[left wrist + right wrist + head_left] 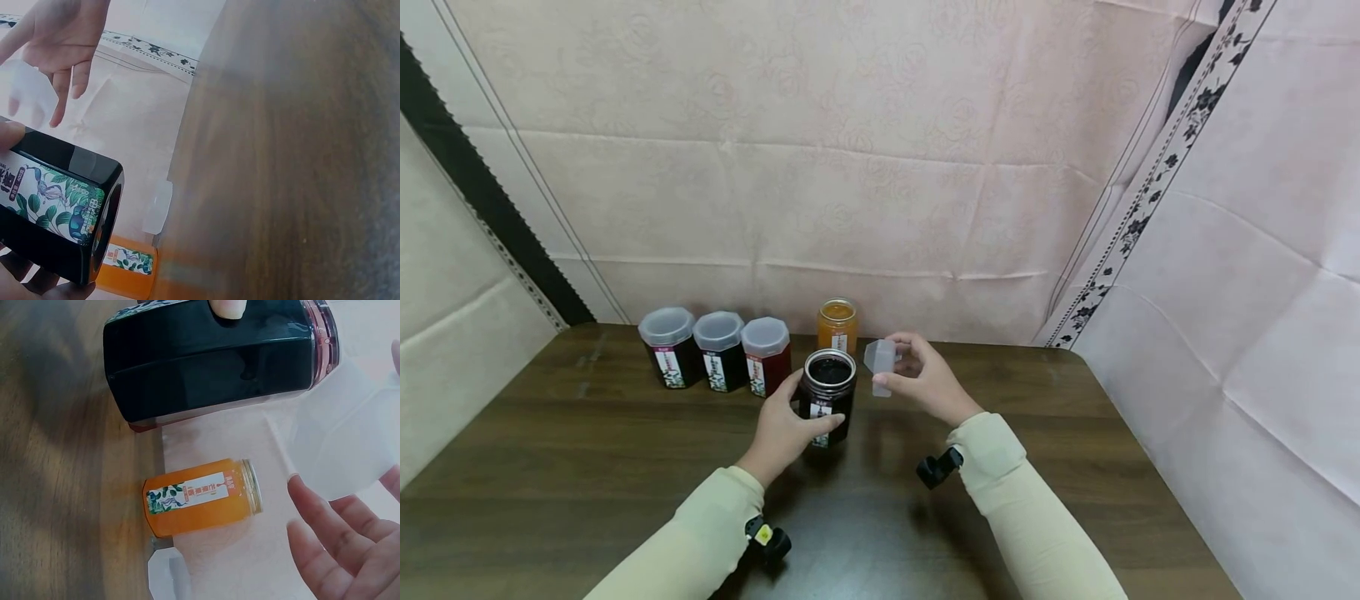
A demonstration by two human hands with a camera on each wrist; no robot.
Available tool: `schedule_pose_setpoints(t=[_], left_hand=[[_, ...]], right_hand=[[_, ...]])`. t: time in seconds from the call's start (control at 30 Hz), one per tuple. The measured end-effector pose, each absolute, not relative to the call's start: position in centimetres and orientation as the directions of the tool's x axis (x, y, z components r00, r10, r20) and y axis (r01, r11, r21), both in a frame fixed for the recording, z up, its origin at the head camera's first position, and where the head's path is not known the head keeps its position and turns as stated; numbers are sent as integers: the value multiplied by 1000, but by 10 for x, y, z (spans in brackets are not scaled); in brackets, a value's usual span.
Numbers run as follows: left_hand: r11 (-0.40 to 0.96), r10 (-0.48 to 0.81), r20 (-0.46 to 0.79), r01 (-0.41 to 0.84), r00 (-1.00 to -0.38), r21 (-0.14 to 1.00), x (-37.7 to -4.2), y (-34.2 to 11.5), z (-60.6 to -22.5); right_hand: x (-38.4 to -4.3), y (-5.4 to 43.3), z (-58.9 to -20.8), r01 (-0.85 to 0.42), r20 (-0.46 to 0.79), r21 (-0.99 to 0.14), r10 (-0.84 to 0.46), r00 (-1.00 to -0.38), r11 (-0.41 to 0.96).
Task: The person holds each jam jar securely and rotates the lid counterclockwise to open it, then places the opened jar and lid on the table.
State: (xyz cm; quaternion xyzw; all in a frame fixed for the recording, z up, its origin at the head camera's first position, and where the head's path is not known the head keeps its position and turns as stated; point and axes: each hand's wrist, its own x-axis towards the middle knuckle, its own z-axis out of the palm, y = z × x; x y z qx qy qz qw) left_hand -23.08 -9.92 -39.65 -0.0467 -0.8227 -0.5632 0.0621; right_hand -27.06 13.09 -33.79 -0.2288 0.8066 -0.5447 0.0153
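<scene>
A dark hexagonal jar (829, 390) with a printed label is gripped by my left hand (784, 435), thumb across the label side and fingers around the far side. No cap covers its round rim. In the left wrist view its base shows, apart from the tabletop. Just right of the rim, my right hand (925, 379) holds a translucent hexagonal plastic cap (344, 434) by its edges. Behind the dark jar stands an orange jar (837, 323), also without a plastic cap. Beside it on the table lies a second translucent cap (169, 572).
Three dark jars with translucent caps stand in a row at the left: the left one (668, 346), the middle one (720, 350) and a reddish one (767, 357). Pale cloth (865, 192) hangs behind the wooden table (625, 467), with more cloth (1247, 333) at the right.
</scene>
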Motion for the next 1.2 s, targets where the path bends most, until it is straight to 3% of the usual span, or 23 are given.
schedule_pose_setpoints(t=[1.2], left_hand=[[384,-58,237,197,-970,902,-251,-95,-397]], right_hand=[[-273,142,-348,-296,177,-887,-329,-928,356]])
